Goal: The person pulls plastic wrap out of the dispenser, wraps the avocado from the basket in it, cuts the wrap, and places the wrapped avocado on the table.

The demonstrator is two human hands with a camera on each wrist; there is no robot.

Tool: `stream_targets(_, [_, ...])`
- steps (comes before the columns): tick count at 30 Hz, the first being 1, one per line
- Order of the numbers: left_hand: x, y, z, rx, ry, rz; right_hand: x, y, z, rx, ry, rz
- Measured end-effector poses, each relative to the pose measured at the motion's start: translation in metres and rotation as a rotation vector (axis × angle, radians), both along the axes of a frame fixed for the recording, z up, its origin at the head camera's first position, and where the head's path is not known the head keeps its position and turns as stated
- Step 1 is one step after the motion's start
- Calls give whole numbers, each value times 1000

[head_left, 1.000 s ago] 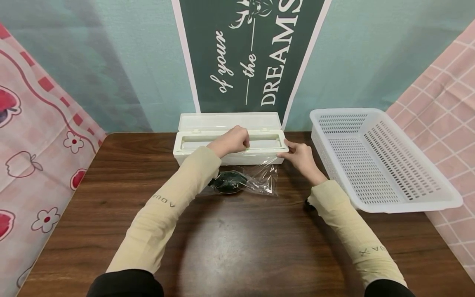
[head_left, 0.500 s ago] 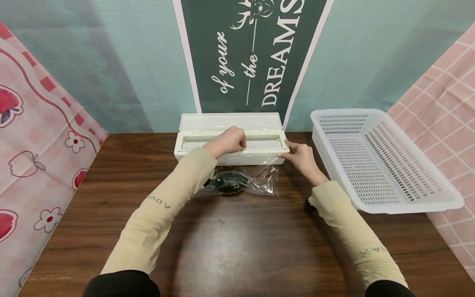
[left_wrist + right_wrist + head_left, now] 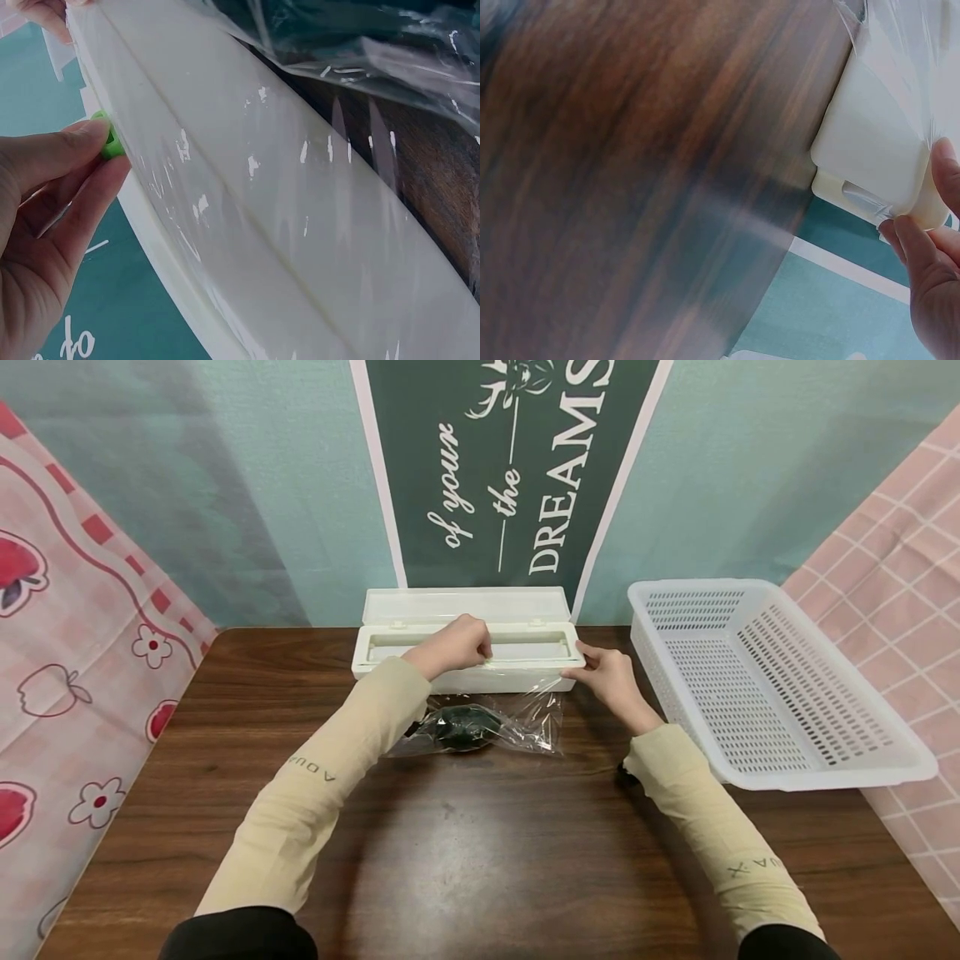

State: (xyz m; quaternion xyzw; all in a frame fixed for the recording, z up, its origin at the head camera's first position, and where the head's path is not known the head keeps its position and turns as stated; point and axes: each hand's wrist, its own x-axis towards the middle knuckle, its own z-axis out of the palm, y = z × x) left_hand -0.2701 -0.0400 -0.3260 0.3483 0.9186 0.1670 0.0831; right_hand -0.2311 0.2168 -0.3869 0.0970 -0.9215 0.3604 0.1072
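A white cling film dispenser (image 3: 517, 680) lies along the back of the table with its lid (image 3: 465, 605) tipped back. My left hand (image 3: 450, 647) pinches a small green slide cutter (image 3: 112, 139) at its front edge, between thumb and fingers. At the dispenser's right end, my right hand (image 3: 611, 683) grips the corner; its thumb lies at the front, where film is gathered. Clear cling film (image 3: 536, 737) stretches down over the front onto the table. Wrapped in it is a dark green rounded thing (image 3: 461, 727), its kind unclear, partly beside my left sleeve.
A white perforated plastic basket (image 3: 772, 768) stands to the right on the brown wooden table (image 3: 480, 860). Teal fabric (image 3: 300, 485) with a dark lettered panel hangs behind. Pink patterned cloths (image 3: 97, 635) hang at both sides.
My left hand has slid a little to the left along the dispenser's front edge with the green slide cutter. The right hand stays at the right end. More of the wrapped dark green thing shows.
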Motion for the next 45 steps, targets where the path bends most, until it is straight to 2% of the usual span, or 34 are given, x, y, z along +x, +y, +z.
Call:
stream_targets(6, [1,-2,2,5,-5,0,-1,0,1,-44,-12,13])
stream_targets(14, [2,-5,3,7,-5,1,-3,-1,0,-53,-15,14])
stream_targets(21, [2,-7,2,15,-24,9,-4,0,-2,-4,11,8])
stream_targets(25, [2,-9,1,25,-12,3,-4,1,-2,29,24,-1])
stream_targets(33, [3,-13,2,24,-26,15,-2,2,0,37,28,0])
stream_targets(45, [4,-19,1,34,-12,4,-2,0,-1,33,9,-2])
